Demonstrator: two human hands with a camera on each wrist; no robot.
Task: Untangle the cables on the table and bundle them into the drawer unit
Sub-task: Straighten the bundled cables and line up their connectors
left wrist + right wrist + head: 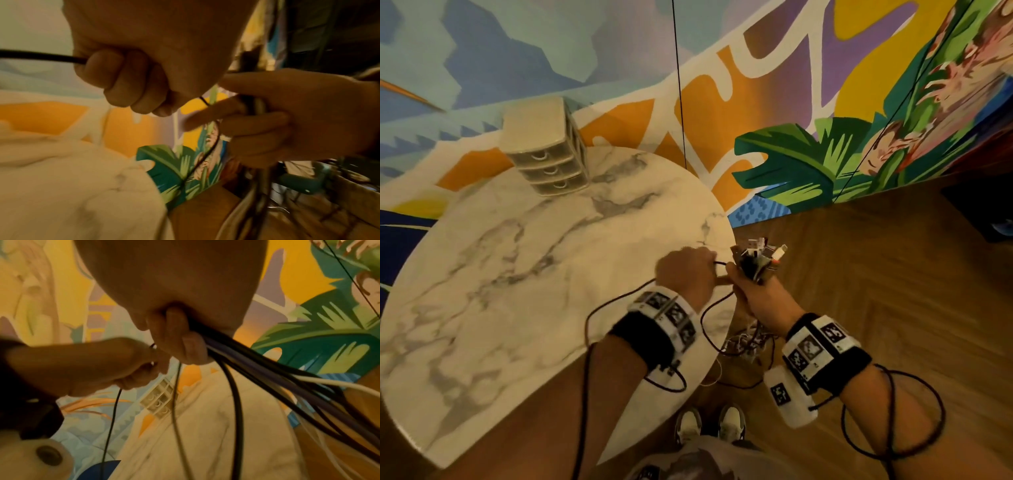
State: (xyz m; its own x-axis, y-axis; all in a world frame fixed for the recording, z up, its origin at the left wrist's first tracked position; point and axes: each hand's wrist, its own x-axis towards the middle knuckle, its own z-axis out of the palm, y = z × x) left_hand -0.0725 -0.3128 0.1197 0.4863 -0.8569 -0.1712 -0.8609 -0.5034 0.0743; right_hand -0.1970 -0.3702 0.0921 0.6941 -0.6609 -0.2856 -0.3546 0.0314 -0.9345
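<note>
My left hand (686,270) is a fist at the table's right edge, its fingers (123,81) curled round a thin black cable (619,298) that trails back over the marble. Just to its right, off the edge, my right hand (751,291) grips a bundle of cables (267,369), black, white and purple. The plug ends (756,255) stick up above that fist and the rest hangs in a tangle (746,342) towards the floor. A short black loop joins the two hands. The beige three-drawer unit (544,150) stands at the table's far side, drawers shut.
The round marble table (517,274) ends right at my hands. Wooden floor (876,274) lies to the right, and my shoes (710,425) stand below the edge. A painted wall and two thin hanging black lines (679,102) are behind the table.
</note>
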